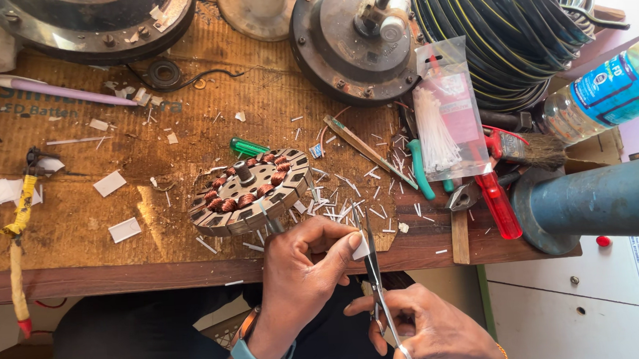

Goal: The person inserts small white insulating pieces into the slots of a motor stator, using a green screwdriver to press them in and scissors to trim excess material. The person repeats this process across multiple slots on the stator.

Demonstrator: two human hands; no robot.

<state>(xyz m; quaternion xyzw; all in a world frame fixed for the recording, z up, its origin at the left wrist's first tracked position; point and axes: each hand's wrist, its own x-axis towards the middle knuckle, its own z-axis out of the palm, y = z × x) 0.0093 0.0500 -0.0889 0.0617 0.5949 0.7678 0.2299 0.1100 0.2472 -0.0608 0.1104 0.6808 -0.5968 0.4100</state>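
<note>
Head view: nearest, right hand [429,330] with fingers clamped on scissors [375,271]; long axis runs away from the person, tips toward the stator [251,190]. Left hand [306,264], fingers pinched together on a small white paper strip [360,248], just below the stator at the table [84,272] edge. Best cut, by judgement: strip square to the blades, fingertips clear. Beyond the stator, white offcuts [350,200].

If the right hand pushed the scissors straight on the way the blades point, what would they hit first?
The small white slip pinched in the left hand sits right at the blades of the scissors held by the right hand. Past it, probably paper scraps; depth unclear.
</note>
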